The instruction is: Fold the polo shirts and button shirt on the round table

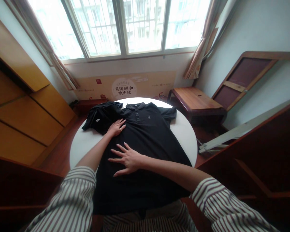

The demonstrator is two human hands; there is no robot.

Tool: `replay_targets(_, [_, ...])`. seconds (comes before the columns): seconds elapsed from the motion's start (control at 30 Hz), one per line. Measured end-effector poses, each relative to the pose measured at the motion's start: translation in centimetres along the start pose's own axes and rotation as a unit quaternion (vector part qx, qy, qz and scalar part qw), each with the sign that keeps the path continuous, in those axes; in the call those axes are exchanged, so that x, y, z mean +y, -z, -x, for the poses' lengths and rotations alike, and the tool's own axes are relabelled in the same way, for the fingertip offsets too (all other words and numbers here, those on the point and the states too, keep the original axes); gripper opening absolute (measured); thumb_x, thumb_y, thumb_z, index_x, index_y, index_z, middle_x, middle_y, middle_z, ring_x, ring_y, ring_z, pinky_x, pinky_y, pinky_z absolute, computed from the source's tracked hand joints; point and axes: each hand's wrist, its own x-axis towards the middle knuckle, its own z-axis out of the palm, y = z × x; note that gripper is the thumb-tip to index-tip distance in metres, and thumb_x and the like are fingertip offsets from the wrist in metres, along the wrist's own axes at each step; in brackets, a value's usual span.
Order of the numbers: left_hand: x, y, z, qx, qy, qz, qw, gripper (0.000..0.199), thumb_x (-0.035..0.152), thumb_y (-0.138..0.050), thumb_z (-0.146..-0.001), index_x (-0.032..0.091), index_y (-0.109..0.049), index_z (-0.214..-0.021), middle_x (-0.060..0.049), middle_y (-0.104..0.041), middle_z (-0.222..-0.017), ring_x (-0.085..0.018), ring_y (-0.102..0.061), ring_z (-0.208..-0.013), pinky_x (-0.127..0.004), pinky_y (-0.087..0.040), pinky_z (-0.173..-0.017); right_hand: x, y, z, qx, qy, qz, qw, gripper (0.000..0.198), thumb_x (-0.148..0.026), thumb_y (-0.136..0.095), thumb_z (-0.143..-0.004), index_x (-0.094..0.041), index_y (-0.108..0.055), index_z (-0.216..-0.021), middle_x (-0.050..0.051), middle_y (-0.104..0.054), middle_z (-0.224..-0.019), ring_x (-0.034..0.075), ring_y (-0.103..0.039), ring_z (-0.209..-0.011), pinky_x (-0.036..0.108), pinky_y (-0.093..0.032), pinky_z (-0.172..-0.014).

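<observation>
A black polo shirt lies spread face up on a round white table, its collar toward the window and its hem hanging over the near edge. My left hand rests on the shirt's left side below the sleeve, fingers stretched out. Flat on the middle of the shirt is my right hand, fingers spread and pointing left. Beside the shirt's left shoulder sits a bunched black garment with a small white tag; where it meets the shirt I cannot tell.
A small wooden table stands beyond at the right, near a folded wooden frame against the wall. Yellow-brown cabinets line the left. Behind the table, a printed banner runs below the window. Dark wooden furniture is close on my right.
</observation>
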Motion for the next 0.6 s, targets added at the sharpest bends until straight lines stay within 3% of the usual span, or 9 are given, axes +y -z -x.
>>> replay_targets(0.07, [0.0, 0.1, 0.1, 0.001, -0.001, -0.002, 1.0, 0.057, 0.046, -0.037, -0.1, 0.025, -0.039, -0.153, -0.004, -0.03, -0.162, -0.023, -0.025, -0.15, -0.038, -0.021, -0.122, -0.4, -0.1, 0.1, 0.008, 0.012, -0.02, 1.0, 0.076, -0.07, -0.05, -0.09, -0.028, -0.042, -0.152, 0.01, -0.028, -0.163, 0.038, -0.016, -0.15, 0.062, -0.013, -0.119])
replay_targets(0.13, [0.1, 0.0, 0.1, 0.003, 0.001, 0.0, 1.0, 0.057, 0.046, -0.037, -0.1, 0.025, -0.041, -0.152, -0.004, -0.031, -0.161, -0.023, -0.027, -0.15, -0.038, -0.021, -0.122, 0.6, 0.7, 0.4, 0.033, 0.001, -0.066, 0.997, 0.067, -0.065, -0.052, -0.092, -0.023, -0.053, -0.144, 0.01, -0.045, -0.153, 0.032, -0.036, -0.144, 0.049, -0.027, -0.118])
replay_targets(0.23, [0.0, -0.1, 0.1, 0.006, 0.003, 0.008, 1.0, 0.057, 0.047, -0.038, -0.099, 0.026, -0.041, -0.152, -0.003, -0.031, -0.161, -0.023, -0.028, -0.15, -0.037, -0.022, -0.122, 5.5, 4.2, 2.2, 0.15, -0.127, -0.12, 0.973, 0.045, -0.05, -0.047, -0.099, -0.018, -0.068, -0.121, 0.008, -0.071, -0.12, 0.021, -0.065, -0.109, 0.03, -0.048, -0.098])
replay_targets(0.3, [-0.1, -0.2, 0.1, 0.008, 0.003, 0.015, 1.0, 0.057, 0.048, -0.038, -0.099, 0.026, -0.042, -0.151, -0.004, -0.032, -0.161, -0.023, -0.028, -0.149, -0.038, -0.023, -0.122, 10.8, 7.8, 4.8, 0.249, -0.296, -0.084, 0.918, 0.035, -0.039, -0.047, -0.099, -0.016, -0.074, -0.1, 0.009, -0.073, -0.106, 0.021, -0.067, -0.098, 0.029, -0.05, -0.093])
replay_targets(0.37, [-0.2, -0.3, 0.1, 0.017, 0.001, 0.026, 1.0, 0.057, 0.049, -0.04, -0.098, 0.027, -0.044, -0.15, -0.003, -0.034, -0.16, -0.022, -0.029, -0.149, -0.038, -0.024, -0.121, 16.2, 11.3, 8.2, 0.325, -0.496, -0.064, 0.803, 0.024, -0.033, -0.057, -0.093, -0.017, -0.074, -0.093, 0.01, -0.072, -0.107, 0.021, -0.066, -0.104, 0.028, -0.048, -0.096])
replay_targets(0.4, [-0.2, -0.3, 0.1, 0.023, 0.0, 0.033, 0.999, 0.056, 0.05, -0.04, -0.098, 0.027, -0.045, -0.15, -0.003, -0.035, -0.16, -0.022, -0.03, -0.149, -0.037, -0.024, -0.121, 18.7, 12.7, 10.0, 0.342, -0.545, -0.058, 0.763, 0.021, -0.028, -0.058, -0.09, -0.015, -0.074, -0.094, 0.013, -0.071, -0.109, 0.023, -0.064, -0.108, 0.03, -0.048, -0.098])
replay_targets(0.47, [-0.3, -0.5, 0.2, 0.038, 0.0, 0.047, 0.998, 0.056, 0.051, -0.042, -0.097, 0.028, -0.048, -0.147, -0.003, -0.038, -0.158, -0.022, -0.032, -0.148, -0.037, -0.025, -0.121, 22.6, 14.5, 13.4, 0.356, -0.605, -0.062, 0.71, 0.018, -0.023, -0.061, -0.087, -0.01, -0.072, -0.094, 0.018, -0.07, -0.107, 0.027, -0.064, -0.108, 0.035, -0.051, -0.094])
replay_targets(0.6, [-0.5, -0.7, 0.4, 0.061, -0.003, 0.069, 0.996, 0.056, 0.052, -0.044, -0.096, 0.022, -0.055, -0.143, -0.006, -0.043, -0.155, -0.022, -0.037, -0.145, -0.035, -0.028, -0.12, 26.9, 14.4, 17.2, 0.366, -0.659, -0.133, 0.644, 0.034, -0.033, -0.074, -0.081, -0.006, -0.064, -0.099, 0.018, -0.069, -0.092, 0.021, -0.067, -0.073, 0.033, -0.058, -0.062])
